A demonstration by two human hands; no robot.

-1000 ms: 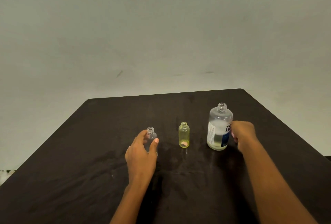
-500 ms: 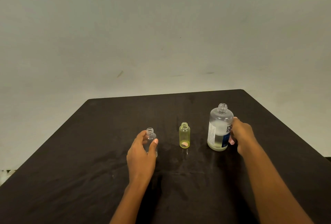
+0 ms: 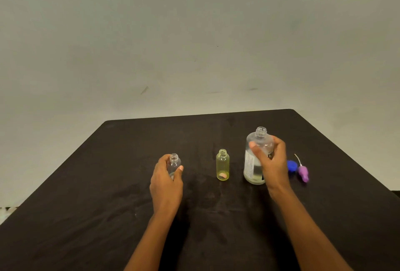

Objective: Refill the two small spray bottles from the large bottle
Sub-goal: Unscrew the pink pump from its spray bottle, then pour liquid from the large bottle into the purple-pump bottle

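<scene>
A small clear bottle (image 3: 173, 163) stands uncapped on the black table (image 3: 108, 195), and my left hand (image 3: 166, 181) is wrapped around it. To its right a small yellow bottle (image 3: 222, 164) stands uncapped and free, with a little pale residue at its bottom. The large clear bottle (image 3: 253, 158), uncapped, with a white and blue label and some liquid low inside, stands at the right. My right hand (image 3: 270, 162) grips its upper body, thumb across the front.
A blue cap (image 3: 292, 165) and a purple spray head (image 3: 302, 172) with a thin tube lie on the table just right of the large bottle. A plain grey-green wall rises behind the table's far edge.
My right hand has moved from the large bottle's right side to close around its upper body, uncovering the blue cap and purple spray head. My left hand stays on the clear bottle.
</scene>
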